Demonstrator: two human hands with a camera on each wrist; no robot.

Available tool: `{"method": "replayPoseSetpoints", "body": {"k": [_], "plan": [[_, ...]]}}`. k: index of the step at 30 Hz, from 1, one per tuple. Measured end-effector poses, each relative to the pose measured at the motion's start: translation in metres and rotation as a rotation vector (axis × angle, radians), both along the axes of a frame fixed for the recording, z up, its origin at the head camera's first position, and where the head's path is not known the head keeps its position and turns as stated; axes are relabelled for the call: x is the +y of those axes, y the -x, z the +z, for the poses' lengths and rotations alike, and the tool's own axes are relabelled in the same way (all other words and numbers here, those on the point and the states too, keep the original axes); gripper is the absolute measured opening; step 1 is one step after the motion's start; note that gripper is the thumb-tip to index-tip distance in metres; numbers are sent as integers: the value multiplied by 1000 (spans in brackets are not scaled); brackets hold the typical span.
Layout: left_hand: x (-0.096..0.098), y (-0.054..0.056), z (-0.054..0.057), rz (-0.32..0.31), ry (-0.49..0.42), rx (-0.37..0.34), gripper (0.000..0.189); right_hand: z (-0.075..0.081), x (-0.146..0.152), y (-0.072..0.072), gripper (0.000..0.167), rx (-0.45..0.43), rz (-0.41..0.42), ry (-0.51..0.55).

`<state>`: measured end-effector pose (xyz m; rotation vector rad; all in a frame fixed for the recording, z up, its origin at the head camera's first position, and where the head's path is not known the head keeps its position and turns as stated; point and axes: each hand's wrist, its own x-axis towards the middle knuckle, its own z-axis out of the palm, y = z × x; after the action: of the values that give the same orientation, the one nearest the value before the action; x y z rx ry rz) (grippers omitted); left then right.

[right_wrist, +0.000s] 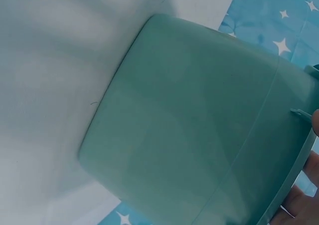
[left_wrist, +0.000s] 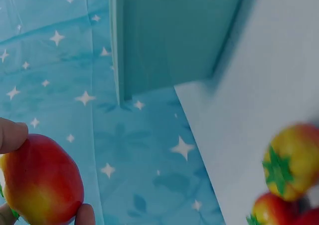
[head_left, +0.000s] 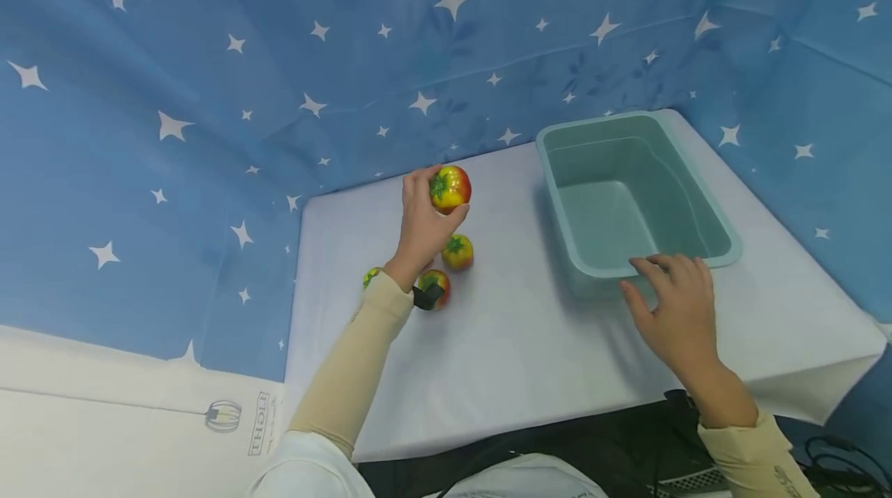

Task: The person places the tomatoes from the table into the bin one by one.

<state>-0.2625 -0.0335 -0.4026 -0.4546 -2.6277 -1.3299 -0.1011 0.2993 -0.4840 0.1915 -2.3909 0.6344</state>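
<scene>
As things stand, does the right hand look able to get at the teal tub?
Probably yes: the right hand looks empty, it is at the near rim of the teal tub, and nothing seems to stand between them.

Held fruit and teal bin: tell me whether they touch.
Apart: the head view shows a stretch of white tablecloth between the held fruit and the teal bin.

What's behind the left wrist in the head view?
Beside it, one fruit shows almost whole and a second is partly hidden by the black strap. A third peeks out left of the wrist. Whatever lies directly beneath is covered.
</scene>
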Motion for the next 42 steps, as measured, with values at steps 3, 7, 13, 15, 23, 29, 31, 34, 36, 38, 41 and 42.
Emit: {"method": "replayPoseSetpoints", "body": {"k": [3, 7, 13, 15, 23, 29, 31, 34, 36, 38, 41, 42], "plan": [[10, 4, 3, -18, -11, -26, 71, -2, -2, 2, 38, -17, 2, -6], [22, 9, 7, -43, -24, -81, 72, -3, -5, 5, 39, -30, 8, -10], [46, 15, 11, -102, -38, -157, 71, -3, -8, 7, 40, -40, 19, -16], [56, 15, 12, -128, -30, -172, 71, -3, -7, 7, 40, -38, 17, -17], [97, 11, 9, -249, 31, -148, 70, -4, -5, 4, 40, 11, 16, -7], [117, 8, 4, -290, 69, -121, 73, -5, -6, 7, 38, 20, 49, 31], [121, 7, 3, -304, 80, -108, 73, -6, -7, 8, 39, 19, 56, 45], [127, 7, 3, -309, 93, -90, 73, -7, -6, 8, 41, 18, 65, 58], [131, 6, 4, -303, 103, -79, 73, -8, -5, 8, 42, 17, 69, 60], [137, 6, 4, -307, 112, -72, 73, -8, -4, 7, 43, 25, 69, 71], [148, 4, 5, -336, 131, -68, 75, -10, -1, 3, 44, 44, 58, 95], [151, 3, 5, -346, 136, -68, 75, -11, 0, 2, 44, 49, 56, 104]]}}
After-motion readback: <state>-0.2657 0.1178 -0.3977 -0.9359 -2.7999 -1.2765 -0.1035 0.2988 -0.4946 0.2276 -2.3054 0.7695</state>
